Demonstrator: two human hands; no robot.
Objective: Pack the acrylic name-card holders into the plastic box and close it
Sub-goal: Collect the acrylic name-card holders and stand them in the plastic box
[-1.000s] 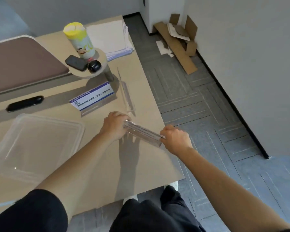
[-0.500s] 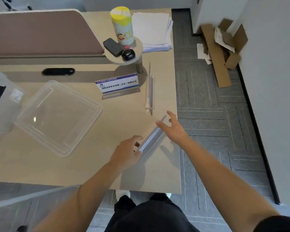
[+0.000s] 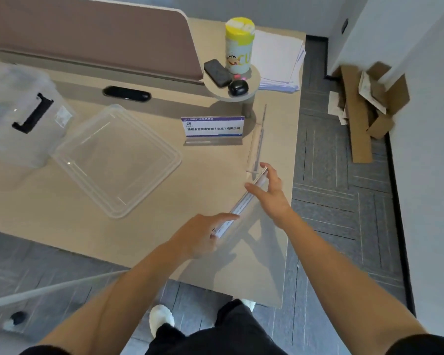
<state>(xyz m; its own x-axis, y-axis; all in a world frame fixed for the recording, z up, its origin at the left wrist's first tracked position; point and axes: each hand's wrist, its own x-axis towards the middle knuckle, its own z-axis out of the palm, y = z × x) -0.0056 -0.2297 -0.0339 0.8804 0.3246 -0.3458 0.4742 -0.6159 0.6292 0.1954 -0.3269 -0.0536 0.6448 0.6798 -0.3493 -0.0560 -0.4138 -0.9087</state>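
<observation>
I hold one clear acrylic name-card holder [image 3: 241, 203] edge-up above the desk's right side, my left hand [image 3: 200, 237] gripping its near end and my right hand [image 3: 269, 190] with spread fingers on its far end. A second holder [image 3: 213, 130] with a blue-and-white card stands upright on the desk behind it. A third, empty holder [image 3: 258, 139] stands edge-on to me at the right. The clear plastic box [image 3: 23, 111] with a black latch sits at the far left. Its clear lid [image 3: 116, 160] lies flat on the desk beside it.
A small round shelf [image 3: 251, 80] carries a yellow-capped canister [image 3: 239, 46], a phone [image 3: 217, 73] and a black case [image 3: 237, 87]. A paper stack [image 3: 280, 62] lies behind. A brown desk partition [image 3: 87, 34] runs along the back. Cardboard scraps [image 3: 364, 108] lie on the floor to the right.
The view swung left, bringing the plastic box into sight. The held holder turned from crosswise to pointing away from me, and my right hand's fingers spread open along its far end.
</observation>
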